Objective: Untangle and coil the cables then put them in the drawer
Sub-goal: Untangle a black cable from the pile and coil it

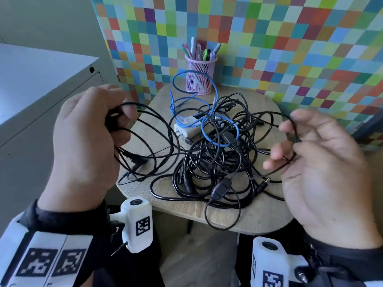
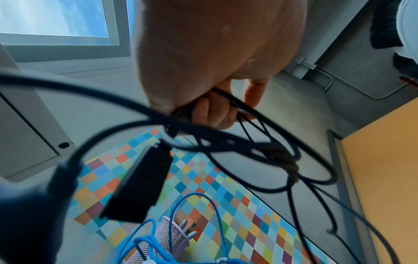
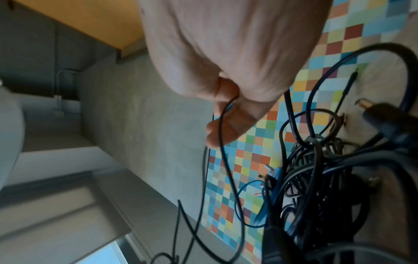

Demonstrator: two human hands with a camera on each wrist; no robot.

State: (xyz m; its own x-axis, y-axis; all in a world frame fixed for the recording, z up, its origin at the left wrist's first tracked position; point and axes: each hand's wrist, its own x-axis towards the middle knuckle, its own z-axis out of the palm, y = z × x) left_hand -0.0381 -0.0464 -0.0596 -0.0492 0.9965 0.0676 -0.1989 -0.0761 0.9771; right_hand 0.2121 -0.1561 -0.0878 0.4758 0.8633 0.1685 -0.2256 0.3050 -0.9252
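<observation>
soft, even daylight fills all three views, seemingly from the window (image 2: 54, 17) seen in the left wrist view, which shows bright blue-white. shadows on the table (image 1: 248, 216) are faint. the head view is fairly sharp, though the right hand (image 1: 323, 168) is smeared by motion. both wrist views bend strongly at the edges; the nearest black cables (image 2: 140, 178) are thick, out-of-focus blurs, and the tangle (image 3: 321, 178) looks dark and murky.
</observation>
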